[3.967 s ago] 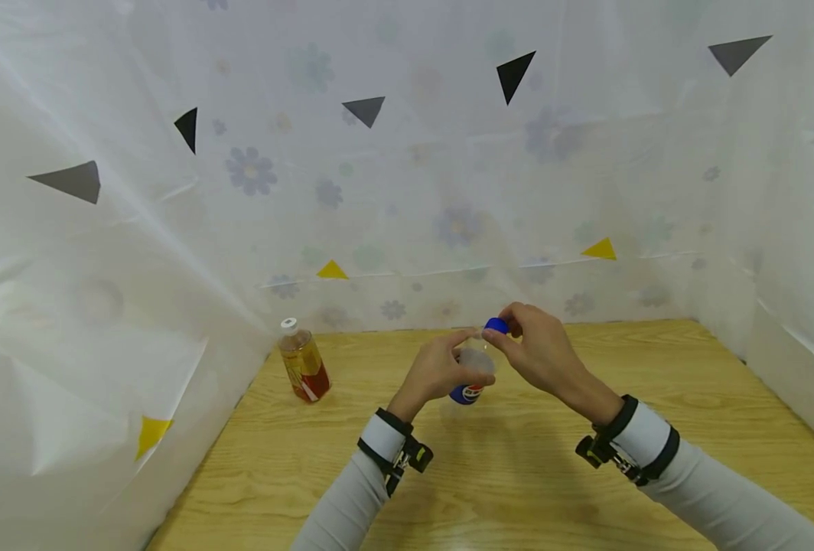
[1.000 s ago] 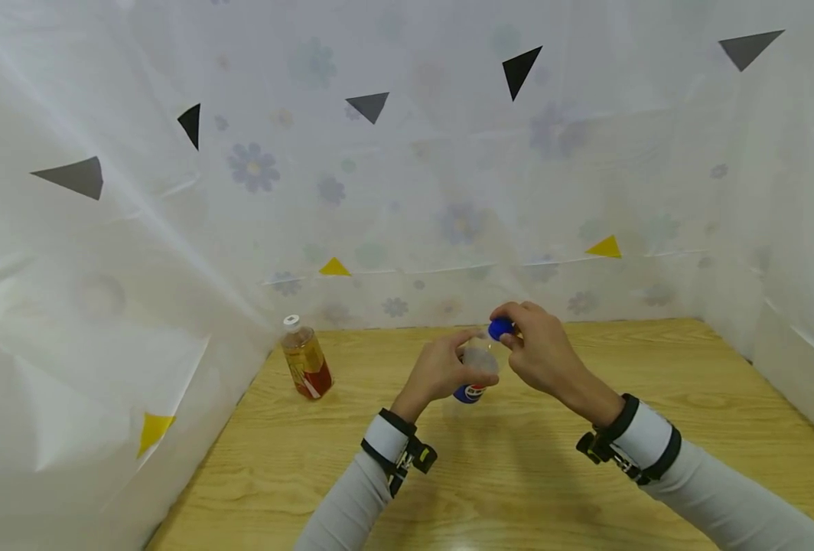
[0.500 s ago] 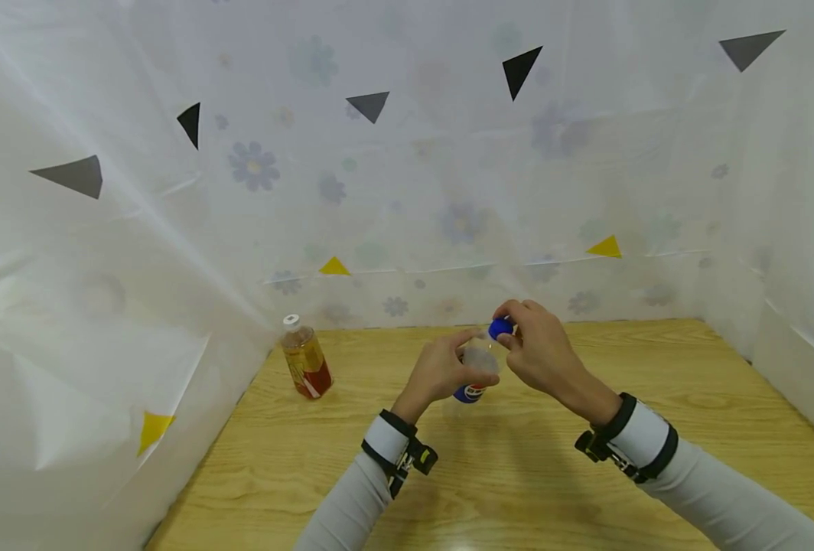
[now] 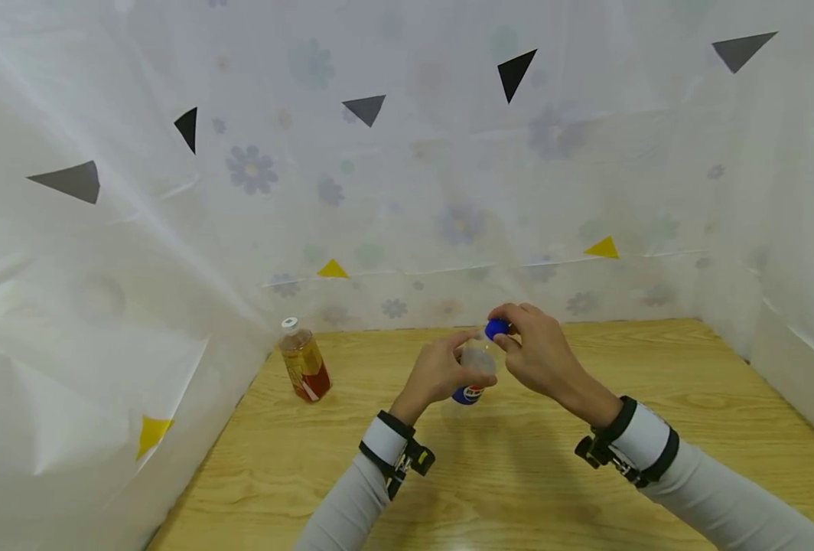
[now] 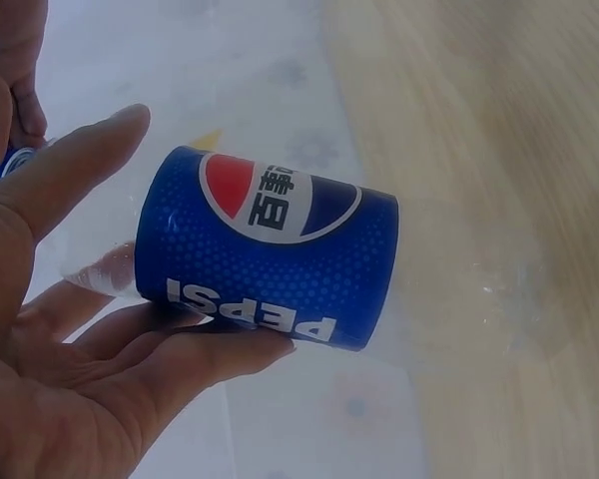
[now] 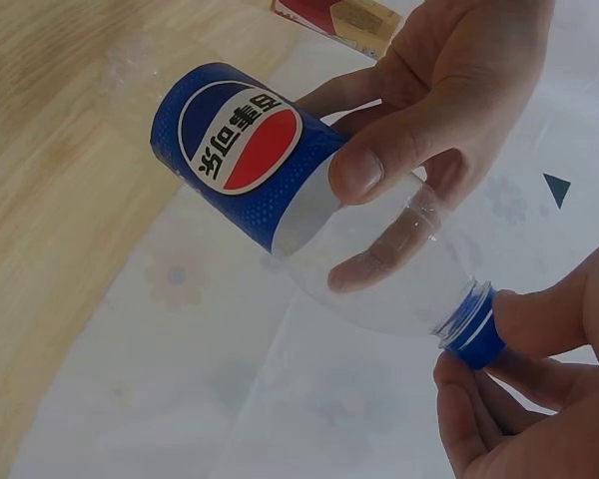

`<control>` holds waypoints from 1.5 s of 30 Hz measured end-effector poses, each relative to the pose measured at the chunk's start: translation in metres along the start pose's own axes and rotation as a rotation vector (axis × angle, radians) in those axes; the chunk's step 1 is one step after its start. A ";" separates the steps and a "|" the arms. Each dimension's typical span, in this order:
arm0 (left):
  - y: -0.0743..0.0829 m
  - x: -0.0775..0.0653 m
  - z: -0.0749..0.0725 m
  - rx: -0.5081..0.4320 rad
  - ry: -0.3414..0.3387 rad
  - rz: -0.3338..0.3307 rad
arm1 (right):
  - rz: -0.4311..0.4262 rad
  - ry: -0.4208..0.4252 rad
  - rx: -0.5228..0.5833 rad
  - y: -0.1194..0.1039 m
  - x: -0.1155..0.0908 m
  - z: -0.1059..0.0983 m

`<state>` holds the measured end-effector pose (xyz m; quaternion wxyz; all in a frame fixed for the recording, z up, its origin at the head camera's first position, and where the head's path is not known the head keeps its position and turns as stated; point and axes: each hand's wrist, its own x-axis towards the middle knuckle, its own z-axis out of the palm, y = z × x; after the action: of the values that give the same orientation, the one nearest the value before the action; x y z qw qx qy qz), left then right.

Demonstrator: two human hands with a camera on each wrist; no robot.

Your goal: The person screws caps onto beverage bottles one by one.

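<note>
A clear plastic Pepsi bottle with a blue label stands over the middle of the table, tilted slightly. My left hand grips it round the shoulder, thumb on one side and fingers on the other. On the bottle's neck sits a blue cap, which my right hand pinches between thumb and fingers. The left wrist view shows the label large, and no liquid is visible inside. Whether the bottle's base touches the table cannot be told.
A second bottle, white-capped with reddish-brown drink, stands upright at the table's left. The wood-grain table is enclosed by pale plastic sheeting at the back and sides, marked with black, grey and yellow triangles.
Since four seconds ago, my right thumb and fingers have shifted round the blue cap. The left hand keeps its hold on the bottle. Over the last half second the head view shifts slightly.
</note>
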<state>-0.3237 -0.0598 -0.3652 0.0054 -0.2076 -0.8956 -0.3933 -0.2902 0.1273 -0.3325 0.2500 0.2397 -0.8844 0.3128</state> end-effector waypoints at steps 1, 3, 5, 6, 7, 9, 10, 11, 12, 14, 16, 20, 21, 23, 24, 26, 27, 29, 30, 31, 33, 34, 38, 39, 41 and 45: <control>0.000 0.000 -0.001 0.008 0.004 -0.001 | 0.010 -0.009 0.008 0.000 0.000 0.001; -0.002 0.001 -0.004 0.022 0.021 -0.009 | 0.033 -0.031 0.014 -0.001 0.000 0.001; -0.004 0.003 -0.011 0.013 0.056 -0.016 | 0.057 -0.051 0.019 -0.002 -0.001 0.002; -0.005 0.004 -0.016 0.006 0.085 -0.016 | 0.066 -0.058 0.021 -0.002 -0.001 0.002; -0.006 0.005 -0.022 -0.004 0.117 -0.024 | 0.076 -0.065 0.022 -0.002 -0.001 0.002; -0.009 0.007 -0.038 -0.021 0.199 -0.036 | 0.089 -0.075 0.027 -0.003 -0.002 0.001; -0.011 0.009 -0.048 -0.019 0.243 -0.045 | 0.095 -0.078 0.029 -0.002 -0.003 0.001; -0.013 0.010 -0.058 -0.017 0.288 -0.057 | 0.101 -0.081 0.029 -0.002 -0.003 0.001; -0.017 0.010 -0.068 -0.013 0.332 -0.067 | 0.103 -0.083 0.026 -0.001 -0.004 0.001; -0.028 0.010 -0.089 0.000 0.415 -0.093 | 0.110 -0.090 0.019 0.000 -0.005 0.003; -0.041 0.008 -0.108 0.011 0.484 -0.119 | 0.115 -0.092 0.011 0.003 -0.007 0.005; -0.069 -0.001 -0.130 -0.010 0.581 -0.176 | 0.124 -0.093 0.013 0.009 -0.009 0.010; -0.076 -0.003 -0.132 -0.021 0.595 -0.190 | 0.126 -0.091 0.015 0.011 -0.010 0.011; -0.087 -0.008 -0.133 -0.044 0.612 -0.215 | 0.125 -0.089 0.017 0.015 -0.011 0.013; -0.091 -0.010 -0.132 -0.051 0.619 -0.226 | 0.123 -0.089 0.015 0.016 -0.011 0.014; -0.100 -0.014 -0.130 -0.044 0.633 -0.249 | 0.119 -0.093 0.012 0.019 -0.012 0.016; -0.105 -0.015 -0.128 -0.034 0.638 -0.257 | 0.118 -0.095 0.010 0.020 -0.013 0.016; -0.110 -0.017 -0.126 -0.020 0.649 -0.274 | 0.117 -0.101 0.007 0.022 -0.014 0.017; -0.113 -0.018 -0.125 -0.011 0.654 -0.279 | 0.118 -0.102 0.006 0.022 -0.015 0.017; -0.115 -0.019 -0.124 -0.009 0.652 -0.280 | 0.115 -0.103 0.003 0.023 -0.016 0.017; -0.119 -0.021 -0.122 -0.009 0.646 -0.283 | 0.107 -0.100 -0.002 0.024 -0.017 0.017; -0.120 -0.022 -0.121 -0.010 0.644 -0.290 | 0.101 -0.096 -0.004 0.025 -0.018 0.017; -0.125 -0.026 -0.118 -0.012 0.626 -0.300 | 0.088 -0.090 -0.007 0.025 -0.018 0.016; -0.127 -0.026 -0.118 -0.010 0.622 -0.301 | 0.089 -0.091 -0.006 0.025 -0.018 0.015; -0.128 -0.028 -0.117 0.001 0.614 -0.295 | 0.096 -0.097 -0.006 0.025 -0.018 0.016; -0.132 -0.029 -0.115 0.028 0.615 -0.275 | 0.098 -0.111 -0.014 0.027 -0.019 0.016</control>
<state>-0.3650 -0.2313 -0.3838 0.2248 0.0436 -0.8771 -0.4223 -0.2958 0.1396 -0.3666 0.1867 0.2113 -0.9098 0.3046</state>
